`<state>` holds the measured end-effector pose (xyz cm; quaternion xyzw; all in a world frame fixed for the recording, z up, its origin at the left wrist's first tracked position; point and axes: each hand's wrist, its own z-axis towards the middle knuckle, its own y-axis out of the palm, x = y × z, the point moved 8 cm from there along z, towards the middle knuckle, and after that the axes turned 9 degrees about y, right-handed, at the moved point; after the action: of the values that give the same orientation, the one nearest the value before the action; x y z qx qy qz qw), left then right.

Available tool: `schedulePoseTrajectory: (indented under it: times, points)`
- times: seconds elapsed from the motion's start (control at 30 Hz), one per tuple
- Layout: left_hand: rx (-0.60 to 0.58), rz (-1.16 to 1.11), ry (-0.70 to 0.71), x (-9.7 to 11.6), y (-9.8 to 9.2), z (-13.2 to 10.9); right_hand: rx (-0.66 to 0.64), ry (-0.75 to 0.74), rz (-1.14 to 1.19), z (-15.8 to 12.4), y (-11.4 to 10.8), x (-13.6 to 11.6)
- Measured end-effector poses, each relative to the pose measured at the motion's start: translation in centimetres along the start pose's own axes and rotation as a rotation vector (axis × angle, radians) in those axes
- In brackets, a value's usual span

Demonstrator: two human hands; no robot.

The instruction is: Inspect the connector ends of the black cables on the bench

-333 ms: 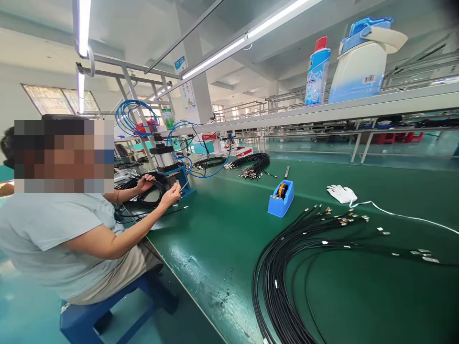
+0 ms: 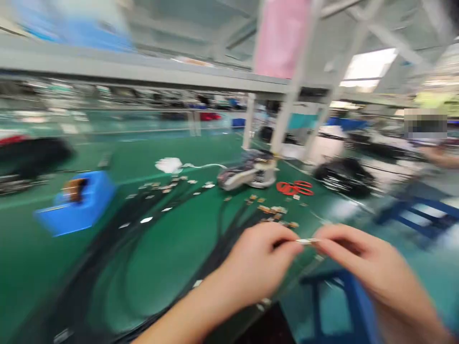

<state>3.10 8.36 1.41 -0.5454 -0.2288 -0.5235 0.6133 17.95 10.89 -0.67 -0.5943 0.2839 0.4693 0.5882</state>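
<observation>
"Cables (image 2: pixel 84 267), black, curve across the green tabletop (image 2: pixel 161 267), near a blue tape dispenser (image 2: pixel 77 205). What's being held?"

"A small whitish piece (image 2: pixel 304 241), too blurred to identify. Left hand (image 2: pixel 263 260) and right hand (image 2: pixel 366 260) each pinch one end, fingertips close together, seen against the tabletop's edge."

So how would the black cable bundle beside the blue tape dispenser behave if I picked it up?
The black cable bundle would probably sag and flex, since it lies in a loose curve. Its broad bulk may make it heavy, and the scattered pale ends could snag.
</observation>
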Motion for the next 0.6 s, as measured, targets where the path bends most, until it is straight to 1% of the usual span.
schedulePoseTrajectory:
  times: [0.03, 0.1, 0.17, 0.23, 0.43, 0.6]
  points:
    - [0.002, -0.014, -0.026, -0.2, 0.5, 0.8, 0.029, 0.055, -0.001, -0.3, -1.4, 0.6]
    - [-0.077, -0.016, -0.045, -0.6, 1.4, 1.9, 0.032, 0.126, 0.069, -0.5, -2.5, 1.5]
    - [-0.135, -0.002, -0.072, -1.0, 1.9, 2.3, 0.022, 0.168, 0.160, -0.3, -2.6, 2.1]
    - [-0.166, 0.020, -0.104, -1.3, 2.3, 2.4, 0.009, 0.210, 0.227, -0.4, -2.4, 2.7]
    - [-0.185, 0.064, -0.137, -1.3, 4.0, 2.9, -0.018, 0.257, 0.325, -0.7, -2.7, 4.2]
    - [-0.200, 0.088, -0.134, -1.1, 4.4, 3.1, -0.003, 0.238, 0.353, -1.1, -2.8, 4.6]
